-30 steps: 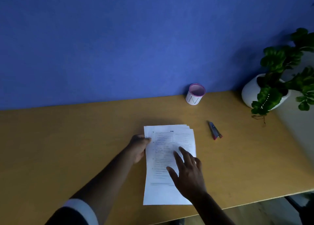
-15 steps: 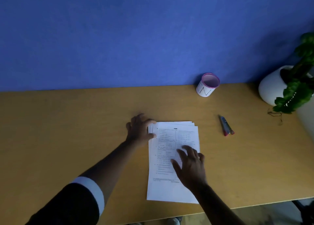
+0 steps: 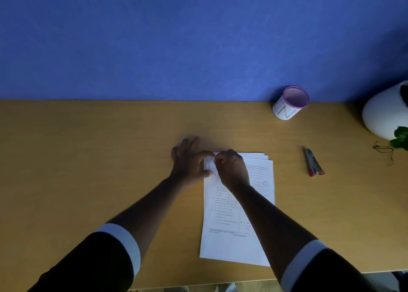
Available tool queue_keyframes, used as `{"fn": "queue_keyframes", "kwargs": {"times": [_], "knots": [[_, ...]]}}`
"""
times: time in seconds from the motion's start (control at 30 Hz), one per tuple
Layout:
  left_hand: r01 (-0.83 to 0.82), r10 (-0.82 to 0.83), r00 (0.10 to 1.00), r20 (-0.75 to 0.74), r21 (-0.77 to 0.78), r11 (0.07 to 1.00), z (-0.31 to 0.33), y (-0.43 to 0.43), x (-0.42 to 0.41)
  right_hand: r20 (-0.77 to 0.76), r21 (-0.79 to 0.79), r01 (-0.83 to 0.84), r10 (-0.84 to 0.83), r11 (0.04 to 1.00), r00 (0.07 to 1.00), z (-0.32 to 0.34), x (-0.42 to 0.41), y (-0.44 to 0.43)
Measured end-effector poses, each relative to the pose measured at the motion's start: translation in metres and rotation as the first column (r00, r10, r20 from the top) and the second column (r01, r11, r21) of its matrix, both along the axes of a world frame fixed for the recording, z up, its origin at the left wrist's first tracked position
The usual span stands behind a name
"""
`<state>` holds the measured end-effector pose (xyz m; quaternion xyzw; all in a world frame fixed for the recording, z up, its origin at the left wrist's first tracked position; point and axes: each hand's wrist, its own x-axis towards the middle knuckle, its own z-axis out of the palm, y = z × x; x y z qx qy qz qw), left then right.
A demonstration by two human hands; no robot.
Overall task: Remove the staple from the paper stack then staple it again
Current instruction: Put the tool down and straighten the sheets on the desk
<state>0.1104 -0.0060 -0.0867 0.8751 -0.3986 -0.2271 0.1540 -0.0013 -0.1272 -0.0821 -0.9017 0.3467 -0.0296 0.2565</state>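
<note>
Right of paper stack (image 3: 229, 245): stapler (image 3: 313, 163), cup (image 3: 289, 104)

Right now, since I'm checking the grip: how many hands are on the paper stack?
2. The left hand pinches the top-left corner of the paper stack; the right hand, fingers curled, pinches at that same corner. Neither is hidden.

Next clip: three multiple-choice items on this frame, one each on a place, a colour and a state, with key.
1. Relative to the paper stack, the stapler lies: A on it; B to its right, apart; C to its left.
2. The rim of the cup is: A pink; B green; C black.
3. The right hand has its fingers: A spread flat; B curled at the stack's far-left corner; C round the stapler.
Key: B, a gap separates them; A, pink ring; B, bunched at that corner.
</note>
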Motion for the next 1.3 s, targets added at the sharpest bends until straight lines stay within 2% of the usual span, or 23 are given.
{"fn": "queue_keyframes", "kwargs": {"times": [0.1, 0.3, 0.5, 0.73, 0.9, 1.3], "knots": [[0.025, -0.025, 0.999, -0.020, 0.007, 1.000, -0.004, 0.003, 0.002, 0.026, -0.019, -0.029, 0.030, 0.999, 0.999, -0.009, 0.001, -0.002], [0.130, -0.136, 0.989, 0.062, 0.093, 0.987, -0.013, 0.007, 0.003, 0.075, 0.019, 0.021, -0.023, 1.000, 0.997, -0.010, 0.000, 0.003], [0.152, -0.158, 0.986, 0.047, 0.114, 0.982, -0.018, 0.008, 0.005, -0.078, 0.087, 0.002, 0.005, 0.996, 0.997, 0.000, 0.011, -0.008], [0.138, -0.146, 0.987, 0.065, 0.113, 0.984, -0.022, 0.006, 0.005, -0.224, -0.028, -0.118, 0.108, 0.993, 0.969, 0.005, 0.013, -0.002], [0.138, -0.144, 0.989, 0.040, 0.130, 0.982, -0.021, 0.004, 0.005, -0.186, -0.053, -0.115, 0.103, 0.992, 0.977, 0.001, 0.009, 0.001], [0.178, -0.195, 0.979, 0.058, 0.218, 0.959, -0.008, 0.004, 0.008, -0.066, 0.067, -0.003, 0.007, 0.998, 0.998, -0.004, 0.006, 0.000]]}}
